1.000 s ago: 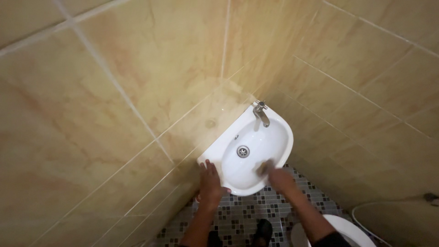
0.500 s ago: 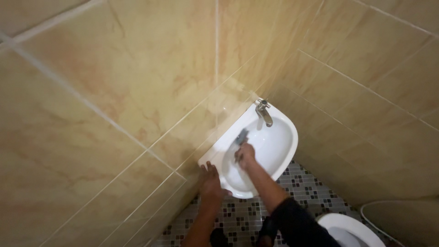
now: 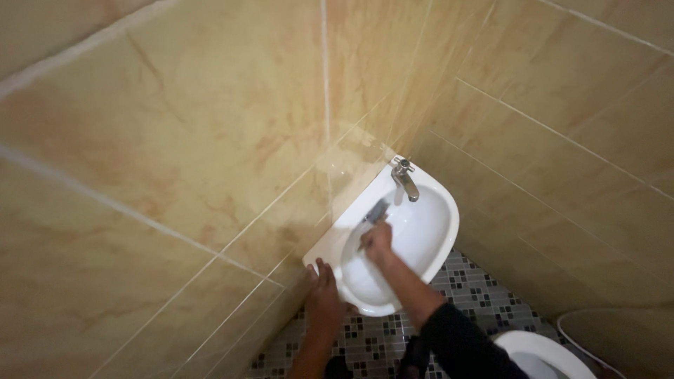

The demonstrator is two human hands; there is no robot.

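Note:
A small white wash basin (image 3: 439, 242) hangs in the corner of beige tiled walls, with a metal tap (image 3: 404, 179) at its far end. My right hand (image 3: 378, 242) is inside the bowl near the wall side, shut on a grey scrubbing pad (image 3: 375, 210) that presses against the rim. My left hand (image 3: 325, 291) rests flat on the basin's near left corner, fingers spread, holding nothing.
Beige marbled wall tiles (image 3: 210, 140) fill most of the view. The floor (image 3: 463, 281) below is a black, grey and white mosaic. A white toilet bowl (image 3: 544, 354) sits at the lower right, with a pale bucket rim (image 3: 611, 333) beside it.
My right hand has moved from the basin's near rim up along the inside towards the tap, carrying the pad. The left hand stays on the near corner.

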